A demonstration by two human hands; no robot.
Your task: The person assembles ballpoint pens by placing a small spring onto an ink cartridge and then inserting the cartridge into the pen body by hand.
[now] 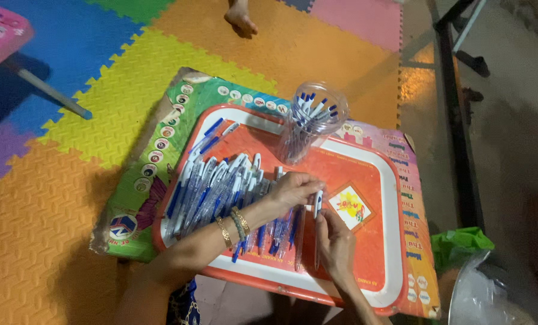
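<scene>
Pen sorting on the floor mats — both hands on one pen

Big foam mat under everything, then the orange tray below the grip. Just left of it sits the row of blue-and-white pens, the clear jar stands above. Left hand and right hand pinch a single pen between fingertips — held upright-ish over the tray.

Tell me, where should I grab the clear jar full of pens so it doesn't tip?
Probably around the middle of the clear jar, from its right side. It stands upright on the orange tray, round-walled, with pen caps poking out of the open top, so a grip from above is blocked. The loose pens crowd its left; the right is free.
</scene>
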